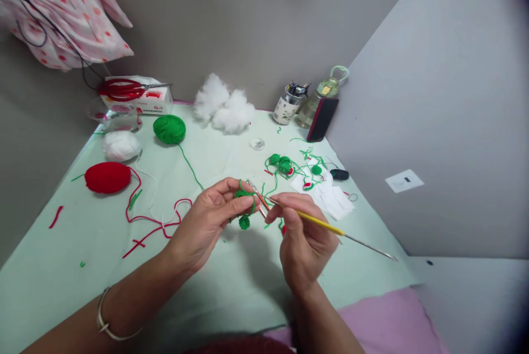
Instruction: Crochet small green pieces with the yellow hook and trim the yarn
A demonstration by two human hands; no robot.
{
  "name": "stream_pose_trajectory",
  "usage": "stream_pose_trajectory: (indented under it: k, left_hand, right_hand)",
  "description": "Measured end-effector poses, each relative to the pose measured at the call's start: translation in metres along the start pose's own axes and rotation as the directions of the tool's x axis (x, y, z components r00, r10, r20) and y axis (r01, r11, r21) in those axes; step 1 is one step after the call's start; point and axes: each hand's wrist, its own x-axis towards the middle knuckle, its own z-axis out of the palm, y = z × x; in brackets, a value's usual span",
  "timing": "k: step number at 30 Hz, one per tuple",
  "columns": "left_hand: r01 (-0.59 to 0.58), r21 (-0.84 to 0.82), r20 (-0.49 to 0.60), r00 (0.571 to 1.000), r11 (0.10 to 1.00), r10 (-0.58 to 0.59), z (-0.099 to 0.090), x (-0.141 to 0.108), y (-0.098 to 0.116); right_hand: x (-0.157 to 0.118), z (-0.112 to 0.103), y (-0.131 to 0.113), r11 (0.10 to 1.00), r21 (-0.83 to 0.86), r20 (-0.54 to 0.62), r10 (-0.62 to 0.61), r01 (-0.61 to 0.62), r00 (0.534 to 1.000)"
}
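Pinching small green crochet work [244, 222] in the left hand [206, 216], thumb against fingers. Right hand [308, 238] grips a yellow-handled crochet hook [326, 224] between thumb and fingers; its working tip meets the work at the left fingertips, the spare end points to 4 o'clock. Work sits right at the left fingertips, a small round bit hanging below them at 6 o'clock. Something orange and metallic [263, 200] shows between the hands; could be another tool, half hidden by my fingers.

Clock readings from the grip, 12 being the far wall. Containers: pen cup [286, 110] at 1, pens and dark-handled bits standing in it. Capped green bottle [309, 111] just behind its right side, see-through, fill level not readable. White box [138, 101] between 10 and 11, red scissors [124, 90] resting against its upper part. Clear plastic packaging [124, 121] in front of the box, contents blurred.

Rest of the table [206, 299]: green yarn ball [169, 129] between 10 and 11, strand running down behind my left hand. White yarn ball [121, 146] at 10, red yarn ball [107, 177] between 9 and 10, its loose red strand looping near the left wrist. White stuffing [223, 106] between 11 and 12. Phone [323, 120] propped upright between 1 and 2. Small green pieces [284, 165] and scraps nearer me on that line, white paper [334, 205] at 3.
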Motion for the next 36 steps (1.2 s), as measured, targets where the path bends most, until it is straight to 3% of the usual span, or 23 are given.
stream_pose_trajectory:
  k: [10, 29, 36]
  left_hand:
    - [0.001, 0.031, -0.003, 1.000, 1.000, -0.001, -0.0005, -0.0014, -0.0002]
    - [-0.018, 0.048, 0.002, 1.000, 0.999, 0.018, -0.0018, 0.0001, -0.0021]
    - [0.006, 0.066, 0.064, 0.998, 0.998, -0.010, 0.0010, -0.0016, -0.0066]
  right_hand:
    - [0.0003, -0.0003, 0.0017, 0.996, 0.086, 0.029, 0.010, -0.013, 1.000]
    - [-0.0013, -0.0019, 0.0001, 0.999, 0.042, 0.044, 0.021, -0.023, 0.999]
    - [-0.0019, -0.0009, 0.0024, 0.992, 0.099, 0.079, 0.067, -0.075, 0.995]
